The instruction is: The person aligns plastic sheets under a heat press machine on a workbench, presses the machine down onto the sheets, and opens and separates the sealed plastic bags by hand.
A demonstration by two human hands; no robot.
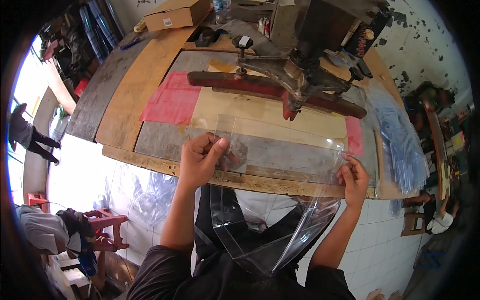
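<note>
A clear plastic sheet point(280, 200), folded and partly see-through, stretches between my two hands and hangs over the table's front edge toward my lap. My left hand point(200, 159) pinches its upper left part between thumb and fingers. On the other side, my right hand point(354, 179) grips the sheet's right edge with bent fingers. Beyond the sheet, a press with a long dark red bar point(327, 104) stands above the work surface. Under the bar lies a yellowish sheet point(260, 107), with pink tape point(172, 97) at its left end and more pink at its right.
A pile of clear plastic pieces point(402, 142) lies at the table's right side. At the back are a cardboard box point(177, 15) and a blue pen point(130, 44). One person sits by a red stool point(107, 230) at lower left; others are farther off at both sides.
</note>
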